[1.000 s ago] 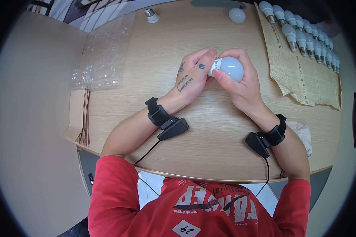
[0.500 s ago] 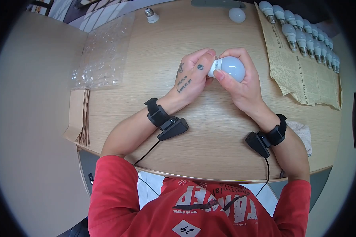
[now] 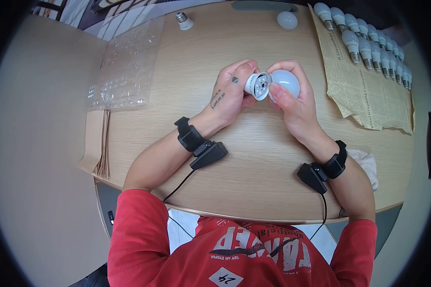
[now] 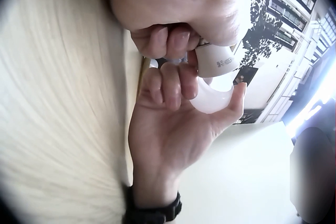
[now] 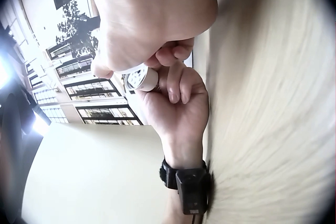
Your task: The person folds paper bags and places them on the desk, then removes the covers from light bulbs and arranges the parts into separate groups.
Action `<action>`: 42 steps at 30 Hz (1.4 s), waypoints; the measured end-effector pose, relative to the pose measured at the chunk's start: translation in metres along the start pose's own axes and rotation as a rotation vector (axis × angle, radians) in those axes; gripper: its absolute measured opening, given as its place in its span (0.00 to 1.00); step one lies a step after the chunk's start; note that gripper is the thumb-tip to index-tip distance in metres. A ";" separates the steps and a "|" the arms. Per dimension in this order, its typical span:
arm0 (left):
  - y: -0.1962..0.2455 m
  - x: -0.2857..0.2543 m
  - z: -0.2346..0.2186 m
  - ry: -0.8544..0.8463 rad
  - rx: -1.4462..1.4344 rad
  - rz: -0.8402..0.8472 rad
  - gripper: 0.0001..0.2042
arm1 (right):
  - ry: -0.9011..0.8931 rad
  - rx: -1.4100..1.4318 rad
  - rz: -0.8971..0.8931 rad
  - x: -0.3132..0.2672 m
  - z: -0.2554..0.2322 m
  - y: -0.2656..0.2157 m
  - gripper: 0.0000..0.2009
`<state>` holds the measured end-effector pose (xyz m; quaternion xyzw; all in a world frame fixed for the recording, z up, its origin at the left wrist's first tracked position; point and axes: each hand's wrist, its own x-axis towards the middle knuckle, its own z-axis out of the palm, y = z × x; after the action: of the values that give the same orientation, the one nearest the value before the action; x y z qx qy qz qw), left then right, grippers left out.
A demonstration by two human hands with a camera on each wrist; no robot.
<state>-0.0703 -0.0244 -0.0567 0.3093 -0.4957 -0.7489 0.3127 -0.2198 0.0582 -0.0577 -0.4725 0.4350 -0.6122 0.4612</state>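
Note:
In the head view my left hand (image 3: 229, 91) grips the white base of a light bulb (image 3: 252, 85), its open end showing a round plate with small LEDs. My right hand (image 3: 293, 93) holds the frosted dome (image 3: 286, 82) of the bulb between thumb and fingers. Dome and base are apart along one side, with a gap at the rim. From the left wrist, the printed bulb base (image 4: 217, 61) sits over the dome (image 4: 212, 98). The right wrist view shows the LED plate (image 5: 137, 77); the dome is mostly hidden behind my right hand (image 5: 157, 19) there.
Several whole bulbs (image 3: 364, 48) lie in two rows on printed brown paper (image 3: 368, 105) at the right. Another base (image 3: 184, 22) and loose dome (image 3: 287, 20) stand at the back. Clear plastic packaging (image 3: 124, 67), folded cardboard (image 3: 96, 138) and a cloth (image 3: 364, 162) lie at the sides.
The dome has come away from the base, which now tilts and shows its LED plate. My left hand has shifted slightly left; the right hand still holds the dome.

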 end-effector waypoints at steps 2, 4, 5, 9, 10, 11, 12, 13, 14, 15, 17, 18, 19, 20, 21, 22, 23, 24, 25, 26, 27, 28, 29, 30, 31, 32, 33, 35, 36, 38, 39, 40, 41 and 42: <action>0.000 0.001 0.000 0.007 -0.017 0.009 0.16 | 0.016 0.002 -0.032 0.001 0.002 0.003 0.18; 0.000 0.002 0.000 0.016 -0.044 0.022 0.15 | 0.049 0.000 -0.087 0.002 0.005 0.007 0.18; 0.002 0.002 -0.003 0.025 0.015 0.031 0.14 | 0.068 -0.014 -0.057 0.003 0.005 0.009 0.18; 0.019 0.011 -0.017 0.134 0.330 0.126 0.12 | 0.130 -0.036 0.076 0.004 -0.002 0.006 0.17; 0.026 0.015 -0.021 0.179 0.423 0.165 0.12 | 0.142 -0.035 0.115 0.004 -0.003 0.004 0.17; 0.034 0.018 -0.027 0.209 0.598 0.212 0.13 | 0.145 -0.048 0.117 0.004 -0.004 0.003 0.17; 0.043 0.022 -0.034 0.241 0.772 0.259 0.14 | 0.148 -0.061 0.120 0.004 -0.004 0.003 0.17; 0.052 0.025 -0.042 0.273 0.946 0.305 0.14 | 0.151 -0.073 0.125 0.004 -0.004 0.003 0.17; 0.059 0.028 -0.048 0.299 1.098 0.407 0.15 | 0.150 -0.090 0.114 0.004 -0.002 0.002 0.18; 0.065 0.033 -0.058 0.315 1.256 0.466 0.15 | 0.150 -0.106 0.104 0.004 -0.001 0.001 0.18; 0.071 0.047 -0.085 0.344 1.569 0.590 0.14 | 0.127 -0.164 0.038 0.005 0.000 0.001 0.19; 0.075 0.051 -0.096 0.330 1.648 0.601 0.15 | 0.104 -0.205 -0.018 0.006 0.000 0.004 0.20; 0.078 0.057 -0.104 0.362 1.679 0.569 0.15 | 0.088 -0.244 -0.077 0.006 -0.001 0.007 0.22; 0.082 0.059 -0.110 0.402 1.702 0.530 0.15 | 0.107 -0.215 -0.067 0.006 -0.001 0.010 0.23; 0.084 0.062 -0.115 0.443 1.724 0.489 0.16 | 0.125 -0.187 -0.056 0.006 0.000 0.012 0.25; 0.084 0.065 -0.119 0.455 1.725 0.464 0.17 | 0.142 -0.159 -0.045 0.006 0.001 0.014 0.27; 0.084 0.067 -0.121 0.468 1.725 0.439 0.17 | 0.142 -0.159 -0.039 0.006 0.000 0.014 0.28; 0.085 0.069 -0.123 0.480 1.725 0.412 0.19 | 0.141 -0.160 -0.032 0.007 0.000 0.015 0.28; 0.086 0.072 -0.125 0.488 1.717 0.395 0.19 | 0.141 -0.161 -0.025 0.007 -0.001 0.015 0.29; 0.086 0.074 -0.126 0.494 1.710 0.376 0.20 | 0.142 -0.159 -0.024 0.007 0.000 0.013 0.29; 0.086 0.076 -0.127 0.501 1.702 0.357 0.20 | 0.143 -0.157 -0.024 0.007 0.000 0.012 0.29; 0.086 0.077 -0.128 0.496 1.709 0.356 0.21 | 0.143 -0.156 -0.022 0.006 0.001 0.011 0.29; 0.086 0.078 -0.128 0.492 1.715 0.354 0.21 | 0.140 -0.168 -0.021 0.006 0.001 0.010 0.29; 0.085 0.078 -0.128 0.489 1.722 0.353 0.21 | 0.137 -0.180 -0.019 0.006 0.001 0.010 0.29; 0.085 0.079 -0.128 0.494 1.721 0.349 0.22 | 0.133 -0.192 -0.018 0.007 0.001 0.010 0.29; 0.084 0.079 -0.128 0.499 1.720 0.345 0.22 | 0.127 -0.198 -0.011 0.007 0.000 0.010 0.29; 0.084 0.080 -0.128 0.503 1.719 0.341 0.22 | 0.122 -0.203 -0.002 0.007 -0.001 0.009 0.29; 0.083 0.081 -0.128 0.504 1.711 0.339 0.22 | 0.120 -0.208 -0.004 0.007 -0.001 0.009 0.28; 0.083 0.081 -0.128 0.506 1.708 0.337 0.22 | 0.123 -0.206 -0.014 0.007 -0.001 0.010 0.28; 0.084 0.081 -0.127 0.501 1.685 0.329 0.22 | 0.125 -0.206 -0.018 0.007 -0.001 0.011 0.28; 0.084 0.081 -0.126 0.499 1.674 0.324 0.22 | 0.124 -0.209 -0.012 0.007 -0.001 0.011 0.28; 0.085 0.080 -0.126 0.520 1.703 0.322 0.23 | 0.124 -0.211 -0.005 0.007 -0.002 0.012 0.28; 0.085 0.079 -0.124 0.542 1.732 0.319 0.24 | 0.123 -0.221 -0.011 0.007 -0.002 0.011 0.28; 0.085 0.077 -0.122 0.562 1.761 0.315 0.25 | 0.122 -0.231 -0.017 0.007 -0.002 0.010 0.28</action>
<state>-0.0097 -0.1780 -0.0275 0.5335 -0.8267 0.0493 0.1719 -0.2209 0.0493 -0.0669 -0.4879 0.5262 -0.5894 0.3712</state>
